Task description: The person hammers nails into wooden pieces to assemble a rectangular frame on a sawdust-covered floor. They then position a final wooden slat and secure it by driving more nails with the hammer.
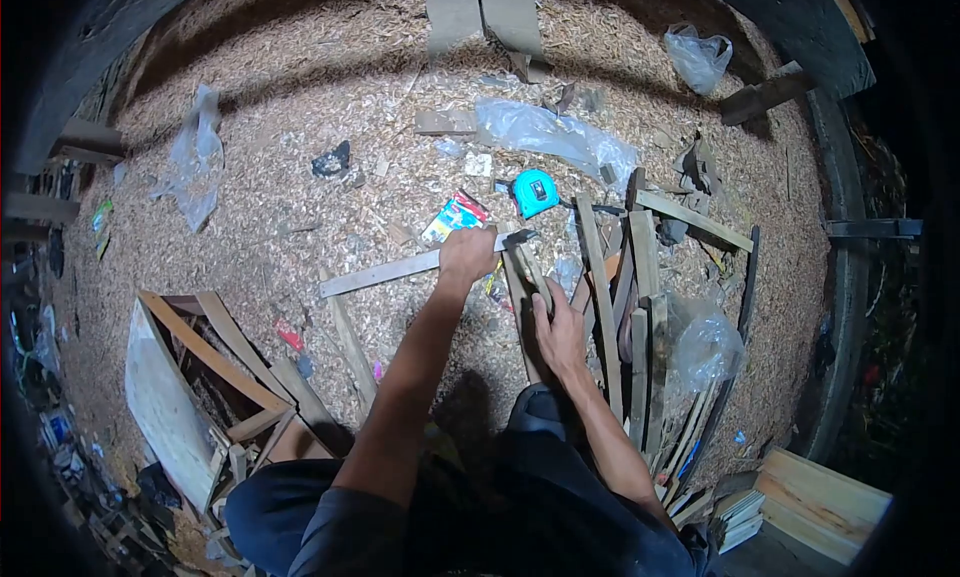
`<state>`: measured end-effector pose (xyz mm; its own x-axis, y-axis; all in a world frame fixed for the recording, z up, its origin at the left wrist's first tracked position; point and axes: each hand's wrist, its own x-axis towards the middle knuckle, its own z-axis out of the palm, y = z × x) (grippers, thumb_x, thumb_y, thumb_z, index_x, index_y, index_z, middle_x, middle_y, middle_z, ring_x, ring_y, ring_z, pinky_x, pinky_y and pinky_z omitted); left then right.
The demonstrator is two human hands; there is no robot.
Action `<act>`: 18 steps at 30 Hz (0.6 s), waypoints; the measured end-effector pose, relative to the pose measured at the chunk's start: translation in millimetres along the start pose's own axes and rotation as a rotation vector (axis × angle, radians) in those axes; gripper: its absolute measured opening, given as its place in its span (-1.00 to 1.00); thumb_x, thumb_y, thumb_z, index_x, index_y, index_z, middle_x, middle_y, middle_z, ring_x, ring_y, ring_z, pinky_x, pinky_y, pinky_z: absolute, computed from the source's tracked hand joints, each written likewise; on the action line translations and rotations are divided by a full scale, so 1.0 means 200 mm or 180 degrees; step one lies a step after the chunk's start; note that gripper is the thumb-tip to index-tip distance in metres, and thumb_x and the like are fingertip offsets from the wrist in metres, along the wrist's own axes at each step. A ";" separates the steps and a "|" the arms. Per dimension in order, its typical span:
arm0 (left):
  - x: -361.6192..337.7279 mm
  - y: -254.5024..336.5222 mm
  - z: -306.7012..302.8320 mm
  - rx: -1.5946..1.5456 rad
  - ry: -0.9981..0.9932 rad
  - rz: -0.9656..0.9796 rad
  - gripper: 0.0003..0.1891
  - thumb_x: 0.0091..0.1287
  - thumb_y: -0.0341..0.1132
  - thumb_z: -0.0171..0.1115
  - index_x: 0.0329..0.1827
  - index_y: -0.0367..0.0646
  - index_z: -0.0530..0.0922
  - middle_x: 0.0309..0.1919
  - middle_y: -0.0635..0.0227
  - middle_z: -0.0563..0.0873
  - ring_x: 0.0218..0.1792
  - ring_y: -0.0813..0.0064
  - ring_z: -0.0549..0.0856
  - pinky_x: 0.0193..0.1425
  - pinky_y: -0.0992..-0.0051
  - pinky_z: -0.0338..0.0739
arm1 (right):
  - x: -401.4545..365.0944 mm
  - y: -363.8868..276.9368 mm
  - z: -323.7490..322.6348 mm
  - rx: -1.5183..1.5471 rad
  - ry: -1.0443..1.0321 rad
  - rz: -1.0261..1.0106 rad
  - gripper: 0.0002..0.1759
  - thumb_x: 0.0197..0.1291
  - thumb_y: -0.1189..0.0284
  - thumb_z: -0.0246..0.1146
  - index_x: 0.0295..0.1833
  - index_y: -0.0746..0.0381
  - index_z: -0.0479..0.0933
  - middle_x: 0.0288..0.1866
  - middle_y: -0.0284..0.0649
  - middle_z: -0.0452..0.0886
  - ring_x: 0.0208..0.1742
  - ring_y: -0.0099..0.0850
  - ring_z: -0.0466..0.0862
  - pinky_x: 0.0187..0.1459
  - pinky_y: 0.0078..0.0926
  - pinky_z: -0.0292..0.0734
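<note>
My left hand (467, 253) is closed around a long flat pale bar (385, 275) that resembles a ruler or square blade. A short dark piece (520, 238) sits at the bar's right end, against the top of a wooden strip (521, 302). My right hand (560, 329) grips the upper part of a narrow wooden strip (536, 277), its thumb along the near side. Just beyond both hands lies a turquoise tape measure (534, 194), beside a colourful packet (456, 217). Fingers of the left hand are partly hidden under its back.
Several wooden slats (641, 267) lie bundled right of my right hand. A wooden frame-like piece (168, 392) stands at left. Wood shavings (300, 177) cover the ground, with plastic sheeting (550, 135), a plastic bag (698, 59) and a board (823, 492) around.
</note>
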<state>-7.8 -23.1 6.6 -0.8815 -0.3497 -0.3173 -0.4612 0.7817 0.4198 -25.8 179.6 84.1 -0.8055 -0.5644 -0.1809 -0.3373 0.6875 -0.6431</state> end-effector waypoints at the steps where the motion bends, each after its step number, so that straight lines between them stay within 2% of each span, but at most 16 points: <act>1: 0.00 0.00 0.00 0.0033 0.0009 -0.0010 -0.69 0.19 -0.18 0.23 -0.10 -0.18 0.63 -0.35 0.05 0.76 -0.25 0.04 0.76 -0.10 0.09 0.65 | 0.00 0.00 0.00 0.0106 -0.0003 0.0031 -0.58 0.42 0.24 0.11 0.28 0.22 0.42 -0.31 0.30 0.62 -0.22 0.27 0.64 -0.22 0.09 0.49; 11: 0.02 -0.02 0.03 0.0120 0.0050 0.0064 -0.71 0.18 -0.19 0.22 -0.18 -0.22 0.64 -0.38 0.03 0.75 -0.28 0.08 0.77 -0.13 0.14 0.65 | -0.01 0.00 0.00 -0.0054 0.0054 -0.0049 -0.60 0.43 0.26 0.11 0.28 0.21 0.43 -0.35 0.29 0.61 -0.26 0.27 0.63 -0.27 0.10 0.47; 14: 0.03 -0.02 0.04 0.0116 0.0054 0.0052 -0.70 0.18 -0.19 0.22 -0.18 -0.23 0.65 -0.37 0.03 0.75 -0.28 0.08 0.77 -0.14 0.15 0.65 | -0.02 -0.03 -0.01 0.0045 0.0306 -0.0182 -0.60 0.43 0.26 0.10 0.29 0.18 0.43 -0.38 0.27 0.61 -0.29 0.27 0.62 -0.30 0.12 0.46; 18: 0.03 -0.02 0.03 0.0132 -0.0057 0.0064 -0.70 0.19 -0.19 0.21 -0.16 -0.22 0.65 -0.34 0.02 0.76 -0.25 0.08 0.77 -0.08 0.16 0.64 | 0.00 -0.05 -0.03 -0.0122 0.0041 0.0087 -0.59 0.44 0.25 0.08 0.32 0.14 0.42 -0.40 0.25 0.61 -0.30 0.25 0.63 -0.31 0.11 0.46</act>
<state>-11.4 -25.2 -3.2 -0.8884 -0.3246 -0.3245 -0.4385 0.8094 0.3907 -26.0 174.9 95.8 -0.8207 -0.5394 -0.1883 -0.3333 0.7198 -0.6090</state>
